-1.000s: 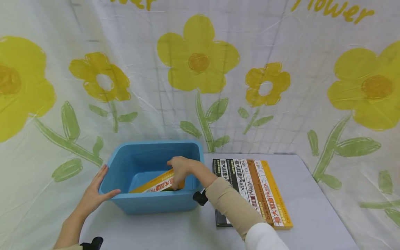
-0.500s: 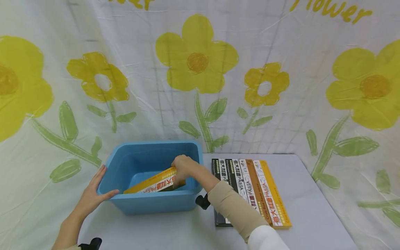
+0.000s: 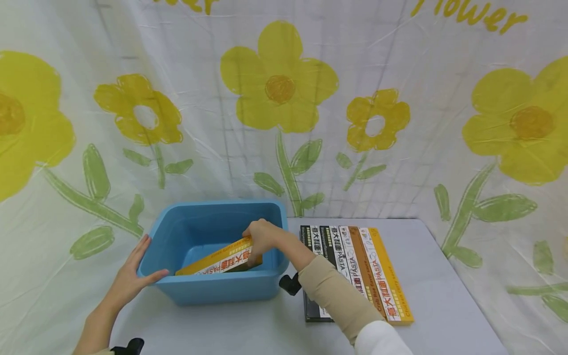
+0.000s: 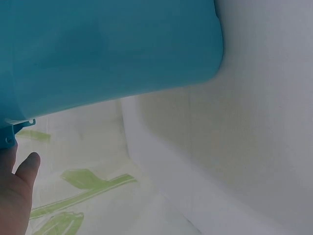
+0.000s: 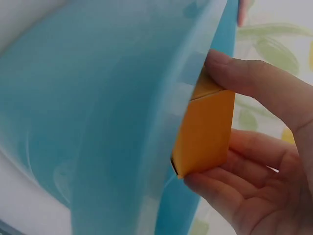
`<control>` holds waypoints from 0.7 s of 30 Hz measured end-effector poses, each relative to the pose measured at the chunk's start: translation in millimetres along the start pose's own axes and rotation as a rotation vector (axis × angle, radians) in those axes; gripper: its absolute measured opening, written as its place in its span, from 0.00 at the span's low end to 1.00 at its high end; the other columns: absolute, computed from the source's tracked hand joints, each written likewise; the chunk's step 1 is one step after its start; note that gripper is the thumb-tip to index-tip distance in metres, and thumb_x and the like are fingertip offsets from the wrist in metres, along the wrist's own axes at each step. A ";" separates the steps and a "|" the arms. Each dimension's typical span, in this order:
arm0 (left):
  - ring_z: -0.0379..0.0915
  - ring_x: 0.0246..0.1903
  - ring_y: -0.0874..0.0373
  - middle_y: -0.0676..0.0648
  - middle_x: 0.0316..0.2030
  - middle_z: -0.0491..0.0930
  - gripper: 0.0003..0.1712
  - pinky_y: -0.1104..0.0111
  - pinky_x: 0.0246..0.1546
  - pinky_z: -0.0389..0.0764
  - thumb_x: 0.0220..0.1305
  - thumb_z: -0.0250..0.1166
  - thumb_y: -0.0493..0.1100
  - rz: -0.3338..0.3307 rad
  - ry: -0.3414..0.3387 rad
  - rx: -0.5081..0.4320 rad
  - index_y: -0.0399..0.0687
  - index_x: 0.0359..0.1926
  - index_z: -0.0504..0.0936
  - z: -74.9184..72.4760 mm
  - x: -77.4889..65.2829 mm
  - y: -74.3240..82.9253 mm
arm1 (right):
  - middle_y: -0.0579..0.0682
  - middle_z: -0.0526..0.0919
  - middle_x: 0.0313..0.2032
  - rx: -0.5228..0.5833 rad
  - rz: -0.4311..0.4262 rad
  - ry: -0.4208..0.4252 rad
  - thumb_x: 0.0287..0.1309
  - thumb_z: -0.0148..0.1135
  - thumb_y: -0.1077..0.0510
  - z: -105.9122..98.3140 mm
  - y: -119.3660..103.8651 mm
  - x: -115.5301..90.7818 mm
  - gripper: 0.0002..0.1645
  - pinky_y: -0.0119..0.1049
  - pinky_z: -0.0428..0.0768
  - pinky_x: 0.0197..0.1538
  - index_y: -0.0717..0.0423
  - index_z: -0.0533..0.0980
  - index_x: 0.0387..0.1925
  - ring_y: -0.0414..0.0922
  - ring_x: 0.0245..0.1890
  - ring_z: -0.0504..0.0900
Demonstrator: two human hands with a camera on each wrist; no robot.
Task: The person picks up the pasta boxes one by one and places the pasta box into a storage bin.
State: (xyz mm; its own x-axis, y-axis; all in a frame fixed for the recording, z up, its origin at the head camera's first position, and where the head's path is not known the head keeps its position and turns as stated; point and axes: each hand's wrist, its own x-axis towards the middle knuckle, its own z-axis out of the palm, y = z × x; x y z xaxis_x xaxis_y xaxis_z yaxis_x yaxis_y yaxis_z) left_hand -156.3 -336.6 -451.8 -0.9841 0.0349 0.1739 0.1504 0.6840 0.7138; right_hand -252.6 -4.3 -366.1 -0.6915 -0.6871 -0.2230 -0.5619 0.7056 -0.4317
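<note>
While in R fingers (image 5: 257, 148), "PASTA" pkg (image 3: 222, 259)

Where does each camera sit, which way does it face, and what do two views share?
Head: on the person's head, forward and down at the blue bin and flowered backdrop; left hand, right hand and beige sleeve show.
Left wrist: on that wrist, at the bin's outer wall; part of the left hand shows, lower left.
Right wrist: on that wrist, at the bin and a pasta box's orange end; the right hand's thumb and fingers show.
Shared: head and right wrist both show the right hand gripping that box.
</note>
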 end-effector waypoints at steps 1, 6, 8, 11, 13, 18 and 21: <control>0.34 0.70 0.25 0.33 0.75 0.37 0.56 0.23 0.52 0.49 0.59 0.67 0.50 0.001 0.001 -0.001 0.39 0.76 0.42 -0.2 0.0 -0.1 | 0.50 0.83 0.50 0.000 -0.001 -0.003 0.42 0.79 0.52 0.5 0.1 -0.2 0.42 0.24 0.78 0.34 0.60 0.75 0.60 0.38 0.37 0.80; 0.33 0.70 0.25 0.33 0.75 0.36 0.56 0.23 0.52 0.48 0.60 0.67 0.50 -0.007 -0.007 -0.002 0.39 0.76 0.41 -0.3 0.1 1.1 | 0.49 0.82 0.53 -0.015 0.037 -0.043 0.51 0.74 0.48 2.8 0.5 -4.1 0.34 0.30 0.81 0.43 0.56 0.77 0.59 0.42 0.46 0.82; 0.33 0.70 0.25 0.33 0.75 0.36 0.56 0.23 0.52 0.48 0.60 0.67 0.50 -0.011 -0.010 -0.003 0.39 0.76 0.41 0.1 -0.2 2.0 | 0.48 0.81 0.55 -0.016 0.051 -0.037 0.55 0.71 0.47 2.9 0.8 -7.0 0.31 0.33 0.81 0.47 0.55 0.78 0.58 0.44 0.49 0.81; 0.34 0.70 0.26 0.33 0.75 0.37 0.56 0.23 0.52 0.48 0.59 0.67 0.50 -0.007 -0.006 -0.005 0.39 0.76 0.42 0.6 -0.7 3.4 | 0.49 0.81 0.55 -0.003 0.035 0.035 0.58 0.68 0.46 0.7 2.1 -13.8 0.29 0.36 0.80 0.50 0.53 0.78 0.58 0.46 0.52 0.80; 0.34 0.70 0.26 0.33 0.75 0.37 0.56 0.23 0.52 0.48 0.59 0.67 0.50 -0.003 -0.003 -0.007 0.39 0.76 0.42 0.9 -0.6 3.3 | 0.50 0.83 0.52 0.030 0.006 0.101 0.60 0.67 0.48 -2.6 3.4 -21.7 0.27 0.35 0.81 0.44 0.54 0.78 0.58 0.45 0.40 0.84; 0.33 0.70 0.26 0.33 0.75 0.36 0.56 0.23 0.52 0.48 0.59 0.67 0.51 -0.007 -0.001 -0.003 0.39 0.76 0.41 0.8 -0.2 2.2 | 0.53 0.82 0.53 0.149 -0.067 0.244 0.65 0.62 0.50 -8.1 12.5 -52.0 0.25 0.39 0.80 0.48 0.56 0.76 0.59 0.47 0.43 0.84; 0.33 0.70 0.26 0.34 0.75 0.36 0.57 0.23 0.53 0.48 0.60 0.67 0.52 -0.011 0.001 -0.001 0.40 0.76 0.41 -0.2 -0.5 1.8 | 0.53 0.81 0.55 0.182 -0.086 0.319 0.65 0.61 0.50 -5.1 23.4 -71.4 0.24 0.45 0.78 0.55 0.57 0.77 0.58 0.50 0.56 0.78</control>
State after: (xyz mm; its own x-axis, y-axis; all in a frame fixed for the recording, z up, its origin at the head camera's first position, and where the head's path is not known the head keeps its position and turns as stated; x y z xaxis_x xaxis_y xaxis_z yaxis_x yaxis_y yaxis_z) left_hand -155.5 -335.6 -450.5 -0.9856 0.0272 0.1668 0.1400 0.6839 0.7160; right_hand -218.7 62.2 -355.9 -0.7681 -0.6337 0.0920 -0.5540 0.5856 -0.5917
